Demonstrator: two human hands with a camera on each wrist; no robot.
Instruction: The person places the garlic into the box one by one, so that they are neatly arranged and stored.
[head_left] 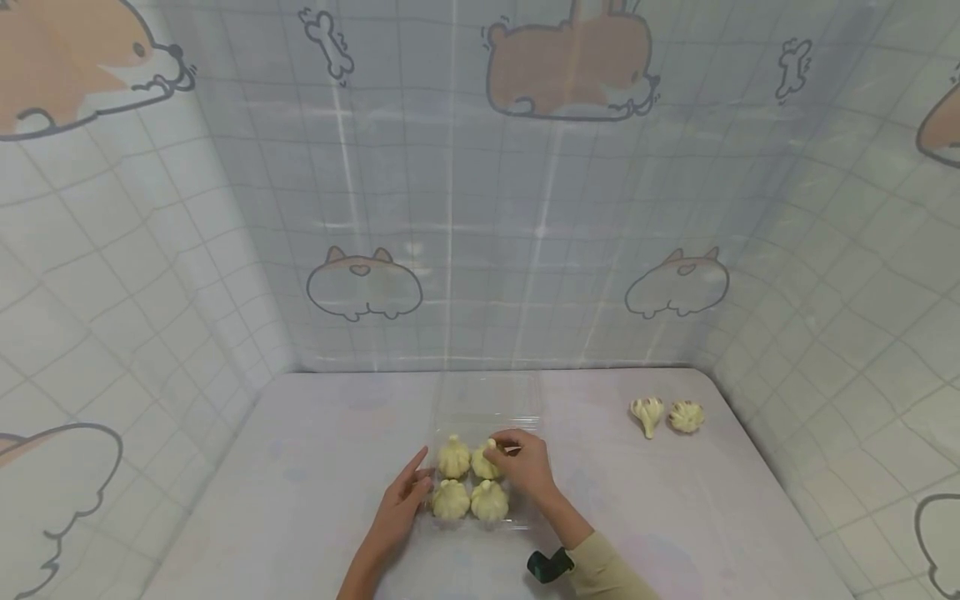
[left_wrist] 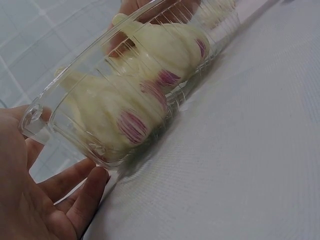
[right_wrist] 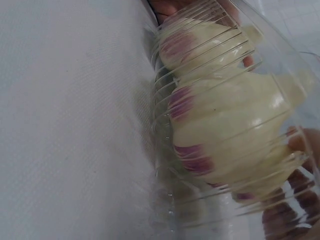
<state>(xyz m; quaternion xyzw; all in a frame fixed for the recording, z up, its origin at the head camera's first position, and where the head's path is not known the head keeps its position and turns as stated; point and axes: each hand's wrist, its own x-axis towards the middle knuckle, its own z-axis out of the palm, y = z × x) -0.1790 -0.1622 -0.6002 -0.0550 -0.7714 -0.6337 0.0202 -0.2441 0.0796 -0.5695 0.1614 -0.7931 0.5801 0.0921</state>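
Clear plastic forms the box point(head_left: 527, 510) holding four garlic bulbs point(head_left: 451, 502). The right hand point(head_left: 528, 468) pinches the far right one; the left hand point(head_left: 397, 508), fingers relaxed, touches the box's side.

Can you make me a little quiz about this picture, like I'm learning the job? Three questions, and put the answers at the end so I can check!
1. How many garlic bulbs sit in the clear box?
2. True or false: the lid is folded open, on the side away from the person.
3. In the head view, which bulb in the box is the right hand gripping? A) front left B) back right C) front right

Key:
1. Four.
2. True.
3. B, back right.
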